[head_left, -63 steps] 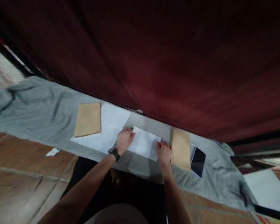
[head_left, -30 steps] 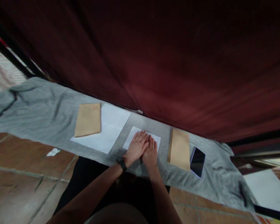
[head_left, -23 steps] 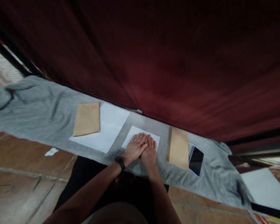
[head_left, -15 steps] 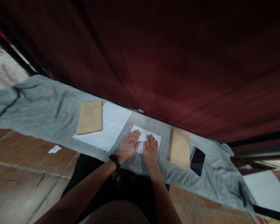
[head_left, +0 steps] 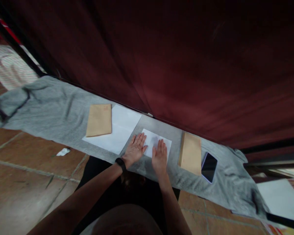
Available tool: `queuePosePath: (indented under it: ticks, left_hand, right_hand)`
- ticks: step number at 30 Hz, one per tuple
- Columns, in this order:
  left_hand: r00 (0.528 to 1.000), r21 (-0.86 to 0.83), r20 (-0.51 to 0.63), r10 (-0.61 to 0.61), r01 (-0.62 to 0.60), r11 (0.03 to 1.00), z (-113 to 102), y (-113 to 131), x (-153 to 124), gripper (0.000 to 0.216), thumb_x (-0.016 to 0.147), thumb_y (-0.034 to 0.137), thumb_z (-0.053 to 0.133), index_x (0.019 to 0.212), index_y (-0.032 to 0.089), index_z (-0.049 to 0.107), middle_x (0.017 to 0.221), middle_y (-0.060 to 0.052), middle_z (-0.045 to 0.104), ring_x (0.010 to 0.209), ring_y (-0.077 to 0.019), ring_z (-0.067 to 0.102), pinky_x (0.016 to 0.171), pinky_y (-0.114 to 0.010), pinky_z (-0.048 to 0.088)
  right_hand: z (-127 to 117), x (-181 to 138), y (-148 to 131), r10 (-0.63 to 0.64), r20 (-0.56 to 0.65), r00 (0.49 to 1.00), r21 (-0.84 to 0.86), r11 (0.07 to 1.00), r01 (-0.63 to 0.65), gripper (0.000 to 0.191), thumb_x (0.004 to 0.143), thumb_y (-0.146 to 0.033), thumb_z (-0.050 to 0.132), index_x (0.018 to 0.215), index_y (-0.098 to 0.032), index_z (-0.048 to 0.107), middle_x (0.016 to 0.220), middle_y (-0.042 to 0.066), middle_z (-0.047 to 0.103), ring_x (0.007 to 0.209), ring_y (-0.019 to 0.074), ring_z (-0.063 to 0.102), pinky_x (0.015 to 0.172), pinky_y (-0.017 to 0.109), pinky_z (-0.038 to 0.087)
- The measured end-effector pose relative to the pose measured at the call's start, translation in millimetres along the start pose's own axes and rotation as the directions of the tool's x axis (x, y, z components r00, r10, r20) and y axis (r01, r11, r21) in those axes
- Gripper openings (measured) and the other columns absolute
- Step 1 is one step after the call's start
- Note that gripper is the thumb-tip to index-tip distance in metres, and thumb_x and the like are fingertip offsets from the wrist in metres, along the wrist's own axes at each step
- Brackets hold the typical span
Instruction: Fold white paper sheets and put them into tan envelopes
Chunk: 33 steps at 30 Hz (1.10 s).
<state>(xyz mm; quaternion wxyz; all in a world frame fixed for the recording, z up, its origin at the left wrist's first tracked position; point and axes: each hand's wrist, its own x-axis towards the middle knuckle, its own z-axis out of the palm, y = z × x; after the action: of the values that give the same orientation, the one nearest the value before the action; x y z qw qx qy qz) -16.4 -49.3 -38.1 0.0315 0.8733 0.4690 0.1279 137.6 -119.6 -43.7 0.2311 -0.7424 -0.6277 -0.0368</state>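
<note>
A small white sheet of paper [head_left: 150,138], seemingly folded, lies on the grey cloth in front of me. My left hand [head_left: 134,150], with a dark band on the wrist, is flat with fingers extended at the paper's left edge. Over its lower right part is my right hand [head_left: 159,157], fingers straight and the thumb a little apart. Neither hand grips anything; whether the palms touch the paper is hard to tell. Left of them a larger white sheet [head_left: 122,127] lies partly under a stack of brown envelopes [head_left: 99,120].
Another stack of brown envelopes [head_left: 191,153] is to the right, with a phone [head_left: 209,167] beside it. Grey cloth [head_left: 51,107] covers the narrow table. A dark red curtain [head_left: 161,71] rises along its far edge. A white scrap [head_left: 63,151] lies on the tiled floor.
My left hand has slid left toward the paper's edge, while my right hand has shifted slightly right. More of the small white sheet shows between them. The whole view has shifted a little.
</note>
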Motion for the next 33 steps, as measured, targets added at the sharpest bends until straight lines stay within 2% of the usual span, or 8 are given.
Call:
queuePosePath:
  ticks: [3,7,18,23,26,31,33]
  left_hand:
    - [1.0,0.013,0.027,0.014,-0.014,1.0,1,-2,0,0.059,0.102,0.03,0.034,0.158,0.01,0.032,0.165,-0.016,0.031,0.155,-0.0274,0.023,0.127,-0.051,0.015]
    - [0.999,0.008,0.039,0.012,-0.012,1.0,0,-2,0,0.059,0.103,0.031,0.033,0.158,0.01,0.034,0.164,-0.016,0.032,0.155,-0.0282,0.025,0.127,-0.051,0.016]
    - [1.0,-0.019,-0.009,-0.027,0.026,0.999,1,-1,0,0.059,0.104,0.04,0.032,0.156,0.012,0.038,0.164,-0.016,0.034,0.154,-0.0285,0.026,0.126,-0.053,0.018]
    - [0.998,-0.022,-0.037,-0.053,0.053,0.998,0,-1,-1,0.062,0.104,0.041,0.032,0.156,0.007,0.037,0.162,-0.018,0.035,0.154,-0.0285,0.026,0.126,-0.05,0.02]
    - [0.996,-0.035,-0.078,-0.05,0.047,0.998,-2,11,-2,0.061,0.105,0.038,0.031,0.156,0.005,0.035,0.163,-0.018,0.034,0.155,-0.0278,0.025,0.127,-0.048,0.021]
    - [0.984,-0.102,-0.09,0.153,-0.162,0.982,3,51,-3,0.059,0.105,0.036,0.031,0.159,0.011,0.029,0.164,-0.014,0.035,0.154,-0.0228,0.027,0.127,-0.045,0.024]
    - [0.978,-0.114,-0.081,0.193,-0.202,0.973,8,62,-2,0.059,0.105,0.035,0.032,0.159,0.011,0.029,0.163,-0.014,0.035,0.154,-0.0226,0.028,0.127,-0.046,0.024]
  right_hand:
    - [7,-5,-29,-0.122,0.053,0.991,0.089,0.989,0.117,0.054,0.109,-0.033,0.028,0.156,-0.008,0.035,0.159,0.019,0.041,0.151,0.0253,0.034,0.119,0.048,0.035]
    - [9,-17,-40,-0.128,0.066,0.99,0.037,0.991,0.125,0.051,0.108,-0.03,0.036,0.153,-0.007,0.042,0.156,0.021,0.046,0.149,0.0268,0.038,0.121,0.051,0.032]
    - [-14,-36,12,-0.072,0.007,0.997,-0.087,0.994,0.073,0.059,0.108,-0.037,0.035,0.156,-0.004,0.034,0.158,0.025,0.041,0.149,0.0298,0.037,0.118,0.052,0.037]
    - [-19,-46,33,-0.019,-0.017,1.0,-0.123,0.992,0.017,0.059,0.108,-0.038,0.033,0.155,-0.003,0.037,0.157,0.025,0.042,0.147,0.0319,0.04,0.117,0.053,0.039]
    - [-18,-48,37,-0.008,-0.031,0.999,-0.109,0.994,0.005,0.059,0.108,-0.039,0.031,0.155,-0.004,0.037,0.156,0.024,0.043,0.146,0.0329,0.041,0.116,0.055,0.039]
    - [-17,-49,35,-0.016,-0.055,0.998,-0.098,0.995,0.011,0.058,0.108,-0.036,0.031,0.157,-0.005,0.033,0.157,0.024,0.042,0.146,0.0339,0.041,0.115,0.056,0.04]
    - [-18,-49,35,-0.021,-0.053,0.998,-0.103,0.995,0.015,0.058,0.108,-0.035,0.031,0.157,-0.005,0.033,0.156,0.024,0.043,0.147,0.0337,0.04,0.115,0.055,0.04]
